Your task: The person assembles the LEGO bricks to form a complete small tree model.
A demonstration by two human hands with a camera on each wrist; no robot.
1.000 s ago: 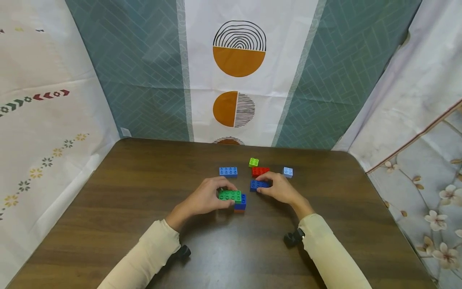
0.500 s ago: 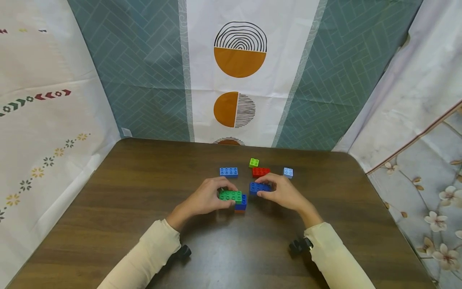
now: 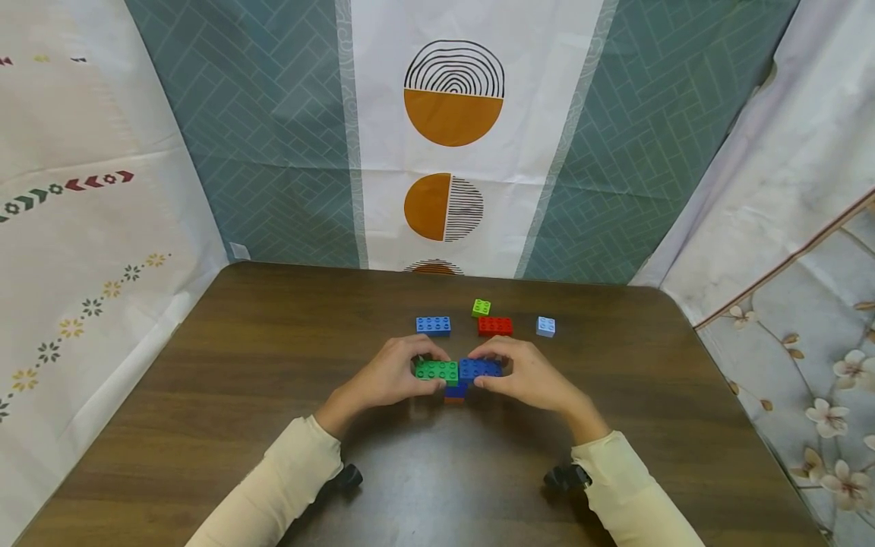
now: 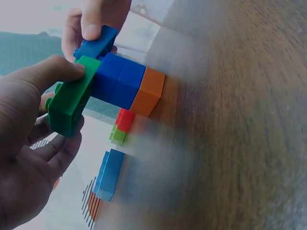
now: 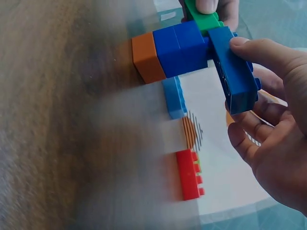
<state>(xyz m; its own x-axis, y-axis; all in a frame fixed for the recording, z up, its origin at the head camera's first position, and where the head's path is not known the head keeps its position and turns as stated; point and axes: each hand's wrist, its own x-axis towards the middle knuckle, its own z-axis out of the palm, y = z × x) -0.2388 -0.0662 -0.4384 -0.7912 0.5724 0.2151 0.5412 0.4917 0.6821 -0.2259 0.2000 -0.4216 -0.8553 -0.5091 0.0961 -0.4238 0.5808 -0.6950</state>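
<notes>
In the head view, two hands are facing each other over one small stack. The left hand (image 3: 391, 372) is pinching one green eight-stud brick (image 3: 436, 370) between thumb and fingers; the right hand (image 3: 532, 372) is likewise gripping one dark-blue eight-stud brick (image 3: 478, 369), just beside the green. Beyond the left hand one light-blue eight-stud brick (image 3: 433, 326) is lying; beyond the right, three are lying: one red eight-stud brick (image 3: 495, 326), one lime four-stud brick (image 3: 481, 308) and one pale-blue four-stud brick (image 3: 545, 327).

In the left wrist view, two blue bricks (image 4: 118, 79) are standing on one orange brick (image 4: 148, 92), just past the left thumb, the green one touching their top.

In the right wrist view, the right thumb is pressing the dark-blue brick; whether it is sitting fully on the studs, I cannot tell.
</notes>
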